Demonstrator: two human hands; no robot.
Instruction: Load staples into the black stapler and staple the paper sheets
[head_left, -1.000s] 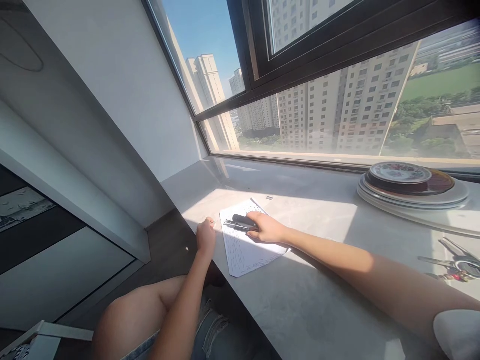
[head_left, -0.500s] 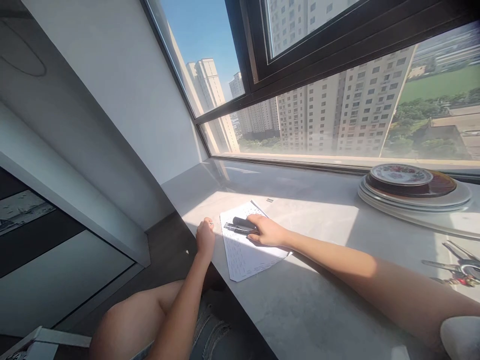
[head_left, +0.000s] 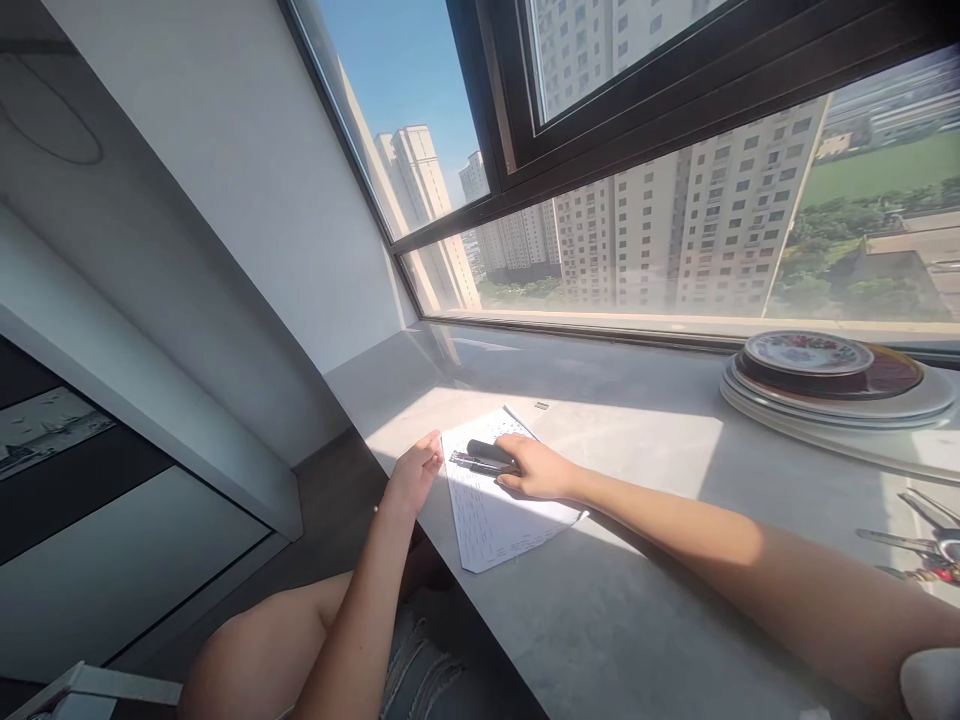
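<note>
A black stapler (head_left: pixel 487 453) lies under my right hand (head_left: pixel 541 468), whose fingers and thumb are closed around its rear end. The stapler's jaws are apart, with the bright metal part pointing left. It rests on a stack of paper sheets (head_left: pixel 502 525) covered with printed lines. At the left edge of the sheets is my left hand (head_left: pixel 416 470), its fingers drawn together in a pinch close to the stapler's front end. What the pinch holds, if anything, is too small to make out. A short strip of staples (head_left: pixel 541 406) lies beyond the sheets.
The sheets lie near the front edge of a grey counter (head_left: pixel 600 590) below a window. Stacked plates (head_left: pixel 832 385) stand at the back right. Scissors (head_left: pixel 926 535) and a red item lie at the right edge. My bent knee (head_left: pixel 262 650) is below the counter.
My left hand has moved up and right to the edge of the sheets, and its fingers reach farther forward. My right hand keeps its hold on the stapler in nearly the same place.
</note>
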